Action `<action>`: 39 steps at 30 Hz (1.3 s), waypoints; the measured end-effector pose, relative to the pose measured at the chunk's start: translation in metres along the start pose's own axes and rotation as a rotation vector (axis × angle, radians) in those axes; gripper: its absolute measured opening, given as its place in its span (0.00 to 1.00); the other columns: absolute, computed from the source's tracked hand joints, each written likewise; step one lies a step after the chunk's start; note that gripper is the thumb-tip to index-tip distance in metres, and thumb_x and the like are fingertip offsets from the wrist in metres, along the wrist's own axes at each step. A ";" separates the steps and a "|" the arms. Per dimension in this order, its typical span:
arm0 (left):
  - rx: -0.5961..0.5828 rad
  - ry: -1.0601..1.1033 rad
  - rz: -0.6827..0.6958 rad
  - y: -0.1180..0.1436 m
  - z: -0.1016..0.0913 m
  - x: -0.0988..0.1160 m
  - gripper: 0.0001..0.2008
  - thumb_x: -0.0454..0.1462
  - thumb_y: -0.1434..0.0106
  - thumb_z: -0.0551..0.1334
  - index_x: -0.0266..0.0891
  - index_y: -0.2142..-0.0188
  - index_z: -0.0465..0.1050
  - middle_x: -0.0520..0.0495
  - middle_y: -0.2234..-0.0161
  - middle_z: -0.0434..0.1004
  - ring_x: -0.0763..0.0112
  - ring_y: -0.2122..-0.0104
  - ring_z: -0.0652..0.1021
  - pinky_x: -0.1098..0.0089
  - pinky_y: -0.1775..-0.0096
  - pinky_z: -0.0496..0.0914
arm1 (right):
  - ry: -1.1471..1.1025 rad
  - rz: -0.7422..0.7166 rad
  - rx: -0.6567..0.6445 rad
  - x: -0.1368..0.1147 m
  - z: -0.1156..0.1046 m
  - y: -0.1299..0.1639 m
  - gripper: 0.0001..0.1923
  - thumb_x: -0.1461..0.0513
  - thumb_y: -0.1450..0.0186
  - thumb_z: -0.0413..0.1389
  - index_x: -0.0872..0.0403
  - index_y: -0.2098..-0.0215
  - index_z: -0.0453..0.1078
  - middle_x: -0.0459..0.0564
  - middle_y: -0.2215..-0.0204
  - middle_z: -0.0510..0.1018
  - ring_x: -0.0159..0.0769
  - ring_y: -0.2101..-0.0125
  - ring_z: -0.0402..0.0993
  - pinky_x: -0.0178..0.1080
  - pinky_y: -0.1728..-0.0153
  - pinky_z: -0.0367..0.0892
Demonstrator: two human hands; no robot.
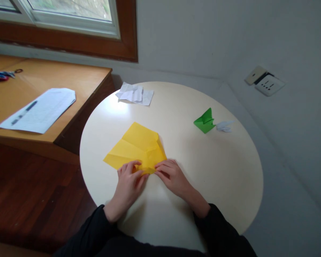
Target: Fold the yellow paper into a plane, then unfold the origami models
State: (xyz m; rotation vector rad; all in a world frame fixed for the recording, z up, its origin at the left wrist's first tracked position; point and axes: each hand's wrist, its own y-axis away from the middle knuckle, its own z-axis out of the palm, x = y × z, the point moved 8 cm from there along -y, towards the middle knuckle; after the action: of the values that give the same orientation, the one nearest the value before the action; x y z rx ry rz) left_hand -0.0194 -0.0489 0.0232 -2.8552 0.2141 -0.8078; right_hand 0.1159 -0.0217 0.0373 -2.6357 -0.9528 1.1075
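Partly folded yellow paper sheet [136, 148] on the round cream desk [216, 167]: left hand [128, 182] and right hand [171, 176] fingers pinch its near corner; sheet extends away from both.

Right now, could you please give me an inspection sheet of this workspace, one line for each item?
Surface: round cream table, smooth.
Job's things: yellow paper sheet, partly folded, lying flat.
Clutter: green folded paper figure beside a small white folded paper; crumpled white paper at the far edge.
Grippers: left hand and right hand both press the yellow sheet's near corner.
Cables: nothing seen.
Surroundings: wooden desk carrying a printed sheet, pen and scissors; window; wall socket.
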 end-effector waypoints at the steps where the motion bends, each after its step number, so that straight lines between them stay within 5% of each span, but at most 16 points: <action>1: 0.002 0.019 -0.030 -0.003 0.000 -0.003 0.10 0.37 0.40 0.58 0.42 0.74 0.76 0.44 0.57 0.71 0.60 0.58 0.70 0.58 0.56 0.63 | 0.002 0.030 -0.008 0.001 0.001 -0.003 0.09 0.63 0.35 0.52 0.53 0.72 0.70 0.46 0.70 0.78 0.32 0.67 0.72 0.39 0.62 0.62; 12: -0.019 -0.032 -0.213 -0.022 -0.002 -0.018 0.15 0.41 0.42 0.60 0.38 0.82 0.71 0.42 0.57 0.70 0.56 0.58 0.68 0.56 0.58 0.64 | 0.252 0.203 -0.017 0.010 0.018 -0.021 0.10 0.63 0.35 0.51 0.53 0.75 0.64 0.45 0.75 0.73 0.34 0.72 0.67 0.38 0.67 0.56; 39: -0.045 -0.137 -0.218 -0.020 -0.006 -0.017 0.13 0.40 0.42 0.59 0.38 0.80 0.69 0.39 0.53 0.67 0.53 0.55 0.67 0.53 0.55 0.62 | 0.494 0.213 -0.011 0.004 0.023 -0.025 0.10 0.63 0.36 0.51 0.53 0.75 0.65 0.47 0.75 0.72 0.36 0.71 0.66 0.39 0.69 0.51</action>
State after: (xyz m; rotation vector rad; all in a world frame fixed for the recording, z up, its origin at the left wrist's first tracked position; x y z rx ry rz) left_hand -0.0349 -0.0271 0.0238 -2.9983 -0.1001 -0.6456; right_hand 0.0897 -0.0017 0.0268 -2.8585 -0.5890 0.4319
